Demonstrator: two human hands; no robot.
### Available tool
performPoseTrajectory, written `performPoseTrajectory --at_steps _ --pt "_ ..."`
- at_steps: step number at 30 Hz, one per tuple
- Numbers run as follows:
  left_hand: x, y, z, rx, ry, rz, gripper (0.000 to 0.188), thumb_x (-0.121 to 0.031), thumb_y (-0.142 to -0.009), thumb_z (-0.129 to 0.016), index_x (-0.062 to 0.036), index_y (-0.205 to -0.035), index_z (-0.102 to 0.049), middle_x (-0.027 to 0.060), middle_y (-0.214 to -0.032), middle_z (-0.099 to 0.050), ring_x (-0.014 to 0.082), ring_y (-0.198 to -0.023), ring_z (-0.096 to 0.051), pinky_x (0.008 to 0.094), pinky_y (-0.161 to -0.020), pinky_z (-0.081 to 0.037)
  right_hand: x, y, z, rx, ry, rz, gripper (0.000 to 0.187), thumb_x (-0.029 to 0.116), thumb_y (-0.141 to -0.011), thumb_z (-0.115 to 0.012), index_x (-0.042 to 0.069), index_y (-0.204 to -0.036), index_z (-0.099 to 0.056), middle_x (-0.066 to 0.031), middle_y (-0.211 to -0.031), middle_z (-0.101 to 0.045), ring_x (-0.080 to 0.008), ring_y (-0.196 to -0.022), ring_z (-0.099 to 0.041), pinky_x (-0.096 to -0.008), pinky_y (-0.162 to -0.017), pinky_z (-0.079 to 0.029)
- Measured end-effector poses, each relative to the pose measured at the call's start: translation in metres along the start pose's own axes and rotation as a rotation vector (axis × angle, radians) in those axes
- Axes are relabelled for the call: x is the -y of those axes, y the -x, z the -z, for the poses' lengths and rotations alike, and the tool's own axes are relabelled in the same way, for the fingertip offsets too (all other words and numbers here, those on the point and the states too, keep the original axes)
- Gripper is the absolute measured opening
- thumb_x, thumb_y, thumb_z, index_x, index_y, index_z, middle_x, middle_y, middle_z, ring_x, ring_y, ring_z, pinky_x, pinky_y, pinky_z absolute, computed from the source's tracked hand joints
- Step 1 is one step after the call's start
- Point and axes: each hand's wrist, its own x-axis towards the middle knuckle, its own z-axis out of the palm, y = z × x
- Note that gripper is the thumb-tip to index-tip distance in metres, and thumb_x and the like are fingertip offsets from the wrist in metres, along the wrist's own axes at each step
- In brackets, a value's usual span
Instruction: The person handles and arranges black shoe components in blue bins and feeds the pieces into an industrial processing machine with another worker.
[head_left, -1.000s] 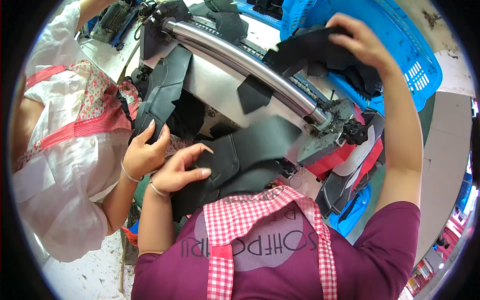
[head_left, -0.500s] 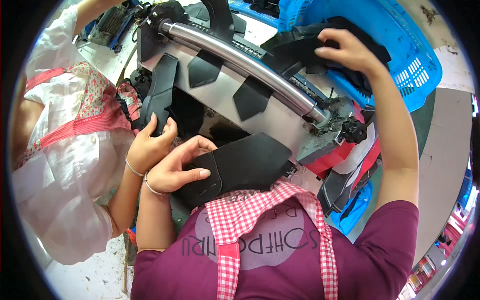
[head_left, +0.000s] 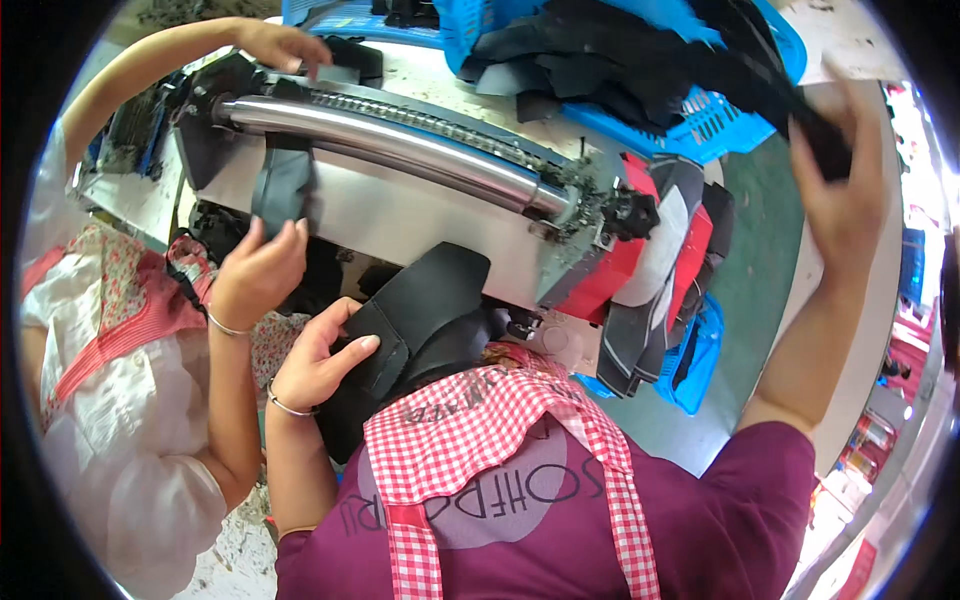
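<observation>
1. black panels (head_left: 440, 285), layered, are in the person's left hand (head_left: 318, 365), just past the checked apron (head_left: 480, 430). thumb's pressed on top, most fingers hidden behind, so it's clamped on their near end, probably so the layers don't slide apart.

2. right hand (head_left: 845, 195) is way out to the right, looks closed around the end of a long dark strip (head_left: 770, 90). it's blurry, so can't say how tight. the strip runs back over the basket side, which i'd guess is why the arm's so wide.

3. that blue basket (head_left: 715, 130) sits beyond the machine's right end, heaped with dark pieces (head_left: 590, 70). my bet: put there to be in arm's reach.

4. the metal roller (head_left: 390, 150) lies between the basket and the left-hand panels.

5. over on the left, a co-worker's near hand (head_left: 262, 270) is at the lower end of another black piece (head_left: 285, 190), top end by the roller, maybe steadying it. their far hand (head_left: 285, 45) is beyond the roller, can't tell if it's holding anything.
</observation>
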Motion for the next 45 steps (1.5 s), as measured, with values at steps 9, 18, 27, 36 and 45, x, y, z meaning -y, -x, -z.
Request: performPoseTrajectory --at_steps 9,18,27,36,45 --pt "-0.005 -0.009 -0.007 0.053 0.064 0.036 0.023 -0.009 -0.091 -0.064 -0.0007 -0.109 -0.054 0.0000 -0.096 -0.059 0.0063 -0.088 -0.055 0.0232 -0.081 -0.046 0.043 0.205 -0.018 0.520 0.036 0.393 0.033 0.012 -0.070 -0.063 0.007 -0.102 -0.066 -0.0035 -0.094 -0.064 -0.0182 -0.090 -0.062 -0.0302 -0.064 -0.047" --pt "0.003 -0.010 0.012 -0.041 -0.131 -0.029 0.029 -0.012 -0.089 -0.066 -0.0018 -0.113 -0.053 -0.0008 -0.096 -0.052 0.0062 -0.090 -0.046 0.0226 -0.080 -0.041 0.027 0.110 -0.041 0.380 -0.603 0.243 0.054 0.045 -0.080 -0.068 0.005 -0.115 -0.064 -0.0117 -0.113 -0.063 -0.0306 -0.103 -0.058 -0.0438 -0.090 -0.043" --pt "-0.025 -0.047 0.030 -0.163 -0.221 -0.057 0.056 -0.018 -0.082 -0.077 0.0025 -0.126 -0.050 0.0058 -0.117 -0.058 0.0134 -0.111 -0.052 0.0266 -0.098 -0.040 0.040 -0.027 -0.284 1.352 -0.776 -0.095 0.061 0.050 -0.093 -0.053 0.005 -0.135 -0.052 -0.0134 -0.133 -0.053 -0.0226 -0.120 -0.047 -0.0352 -0.107 -0.032" --pt "-0.004 -0.053 0.026 0.037 -0.185 -0.026 0.025 -0.011 -0.083 -0.071 -0.0003 -0.101 -0.058 0.0028 -0.087 -0.059 0.0105 -0.085 -0.054 0.0265 -0.076 -0.045 0.028 -0.093 -0.249 0.325 -0.761 0.570 0.016 0.004 -0.087 -0.060 0.005 -0.102 -0.064 -0.0060 -0.101 -0.063 -0.0164 -0.095 -0.062 -0.0295 -0.083 -0.049" --pt "-0.025 -0.043 0.017 -0.142 -0.125 -0.034 0.043 -0.017 -0.075 -0.082 0.0030 -0.105 -0.059 0.0069 -0.094 -0.065 0.0115 -0.088 -0.060 0.0281 -0.077 -0.049 0.025 -0.034 -0.276 1.127 -0.749 0.133 0.028 0.025 -0.087 -0.064 0.000 -0.098 -0.063 -0.0112 -0.095 -0.063 -0.0225 -0.092 -0.060 -0.0342 -0.085 -0.047"
